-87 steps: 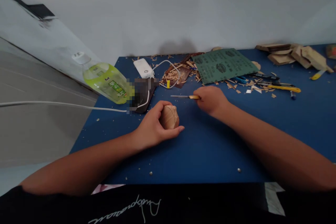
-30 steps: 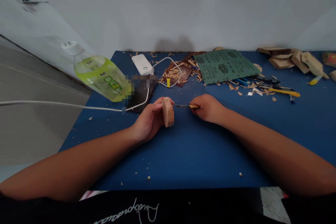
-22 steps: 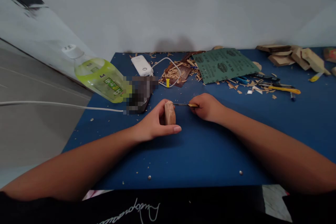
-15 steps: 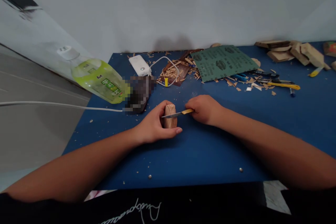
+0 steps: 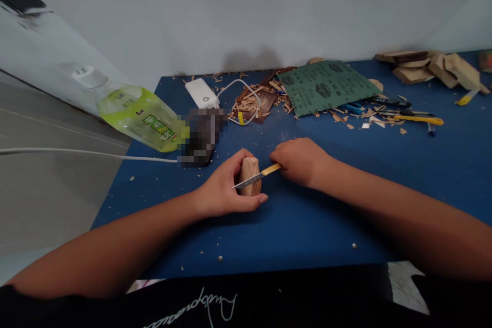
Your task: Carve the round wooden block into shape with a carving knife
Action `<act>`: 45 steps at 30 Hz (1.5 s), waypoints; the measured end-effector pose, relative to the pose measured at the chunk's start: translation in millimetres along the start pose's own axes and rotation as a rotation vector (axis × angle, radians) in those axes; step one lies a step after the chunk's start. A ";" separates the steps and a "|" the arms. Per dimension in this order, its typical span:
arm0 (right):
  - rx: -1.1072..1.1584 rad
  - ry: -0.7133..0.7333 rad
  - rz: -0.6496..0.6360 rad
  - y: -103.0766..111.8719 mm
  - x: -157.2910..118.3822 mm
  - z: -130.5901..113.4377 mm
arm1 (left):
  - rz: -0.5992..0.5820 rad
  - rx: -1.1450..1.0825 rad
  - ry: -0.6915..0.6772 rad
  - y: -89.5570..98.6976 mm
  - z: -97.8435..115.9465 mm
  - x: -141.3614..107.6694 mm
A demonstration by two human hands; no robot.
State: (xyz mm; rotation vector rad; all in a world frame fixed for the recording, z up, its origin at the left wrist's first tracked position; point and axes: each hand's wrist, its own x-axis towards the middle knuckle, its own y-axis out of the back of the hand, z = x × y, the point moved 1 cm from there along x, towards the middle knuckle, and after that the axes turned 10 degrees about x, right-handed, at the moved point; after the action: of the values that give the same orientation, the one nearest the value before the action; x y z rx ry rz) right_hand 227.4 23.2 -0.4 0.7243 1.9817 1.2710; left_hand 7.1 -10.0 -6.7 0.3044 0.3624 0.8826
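My left hand is wrapped around a small rounded block of pale wood, with my fingers hiding part of it. My right hand grips a small carving knife by its yellow handle. The narrow steel blade lies across the front of the block, and its tip reaches over my left fingers. Blade and wood appear to touch, though the exact contact is hard to tell.
A blue worktop holds green sandpaper, a pile of wood shavings, a white power bank, a green-labelled plastic bottle, a pixelated dark object, a yellow utility knife, and wood offcuts.
The knife has swung from lying right of the block to slanting across its front. My right hand has moved closer, and the block has turned in my left hand.
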 end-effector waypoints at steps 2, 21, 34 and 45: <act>-0.008 -0.008 0.008 1.7 -0.7 -0.6 | 0.006 -0.008 0.009 0.3 2.1 -0.9; 0.024 0.047 0.049 1.6 -0.9 1.7 | 0.028 0.014 0.006 2.9 3.9 -4.0; -0.036 -0.035 0.000 10.7 1.7 8.9 | -0.021 0.054 0.044 3.1 16.5 -10.0; 0.031 0.041 0.045 3.4 1.9 7.8 | 0.074 0.137 0.040 2.5 15.2 -7.5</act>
State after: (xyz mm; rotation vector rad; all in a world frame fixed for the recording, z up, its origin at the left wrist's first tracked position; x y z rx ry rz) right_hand 232.6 30.2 -0.1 0.7672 2.0322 1.2939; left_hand 7.6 -16.1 9.3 0.4296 0.4522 0.9392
